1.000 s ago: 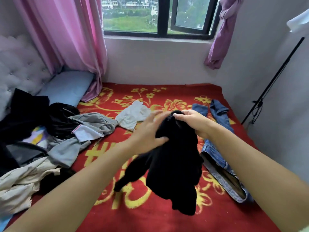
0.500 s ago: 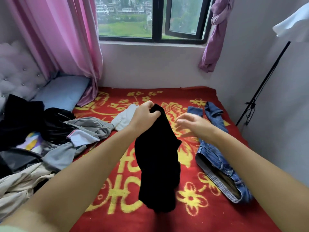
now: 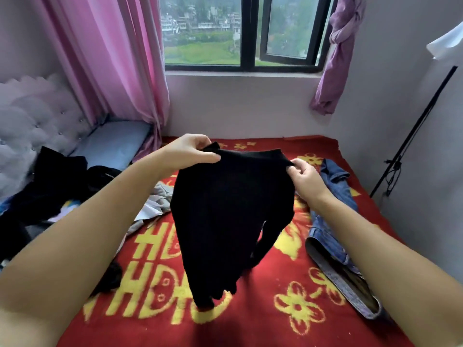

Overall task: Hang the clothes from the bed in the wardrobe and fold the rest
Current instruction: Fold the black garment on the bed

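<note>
My left hand [image 3: 193, 154] pinches one top corner of the black top [image 3: 230, 216], thumb over the fabric and fingers curled behind it; my right hand [image 3: 304, 177] pinches the other corner the same way. Between them the upper edge stretches nearly level, and the rest hangs in the air above the red blanket [image 3: 288, 309], its lower end bunched and uneven, one sleeve dangling. To do this well, I think I should keep both grips at the shoulder seams, give a light shake so the body drops flat, then judge whether it goes on a hanger or gets folded. The jeans [image 3: 333, 221] lie just to the right on the blanket, and a heap of clothes [image 3: 50, 191] waits at the left by the pillow [image 3: 112, 144].
</note>
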`<state>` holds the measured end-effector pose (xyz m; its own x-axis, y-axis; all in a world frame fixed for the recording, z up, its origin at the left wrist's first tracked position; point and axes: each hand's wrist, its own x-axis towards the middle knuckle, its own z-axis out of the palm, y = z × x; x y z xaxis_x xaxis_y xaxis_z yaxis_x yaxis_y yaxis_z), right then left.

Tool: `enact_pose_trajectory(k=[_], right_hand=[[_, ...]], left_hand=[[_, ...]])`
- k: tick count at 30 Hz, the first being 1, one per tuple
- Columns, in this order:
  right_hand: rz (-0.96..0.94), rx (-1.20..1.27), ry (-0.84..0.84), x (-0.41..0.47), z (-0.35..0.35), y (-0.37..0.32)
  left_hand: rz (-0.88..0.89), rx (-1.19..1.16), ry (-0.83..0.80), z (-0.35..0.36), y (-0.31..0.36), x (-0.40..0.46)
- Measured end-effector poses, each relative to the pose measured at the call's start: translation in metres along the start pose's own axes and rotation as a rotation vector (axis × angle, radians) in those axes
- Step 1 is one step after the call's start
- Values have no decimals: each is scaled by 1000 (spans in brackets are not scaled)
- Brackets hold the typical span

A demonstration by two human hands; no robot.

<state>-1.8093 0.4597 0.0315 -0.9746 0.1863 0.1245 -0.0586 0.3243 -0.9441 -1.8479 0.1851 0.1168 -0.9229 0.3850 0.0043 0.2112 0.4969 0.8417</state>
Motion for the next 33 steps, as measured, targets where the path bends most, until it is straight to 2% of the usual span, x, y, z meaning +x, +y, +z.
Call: enact_pose_trajectory(k=[5, 9, 11, 15, 17, 21, 23, 25, 28, 30, 33], right_hand=[[-307, -230, 59, 21, -8, -49], [-444, -426, -71, 30, -23, -88], [-441, -507, -184, 29, -35, -104], [-251, -728, -433, 27, -50, -115], [-224, -733, -393, 28, -53, -107], [-285, -705, -160, 24, -43, -79], [-310, -697, -105, 21, -39, -69], [-340, -689, -70, 21, -41, -63], [-372, -637, -59, 23, -48, -64], [-372, -553, -138, 22, -51, -70], [-275, -407, -338, 17, -55, -79]], left_hand=[[-7, 34, 63, -13, -21, -5], [51, 173, 174, -21, -17, -11], [103, 245, 194, -27, -13, -15], [172, 342, 216, -25, -7, -17], [163, 311, 219, -18, -11, -15], [109, 319, 290, 2, -19, -11], [100, 325, 313, 9, -17, -12], [89, 254, 260, 9, -11, -16], [19, 232, 31, 3, -2, -28], [-85, 292, -112, -2, 0, -33], [-210, 427, -170, -7, -2, -33]])
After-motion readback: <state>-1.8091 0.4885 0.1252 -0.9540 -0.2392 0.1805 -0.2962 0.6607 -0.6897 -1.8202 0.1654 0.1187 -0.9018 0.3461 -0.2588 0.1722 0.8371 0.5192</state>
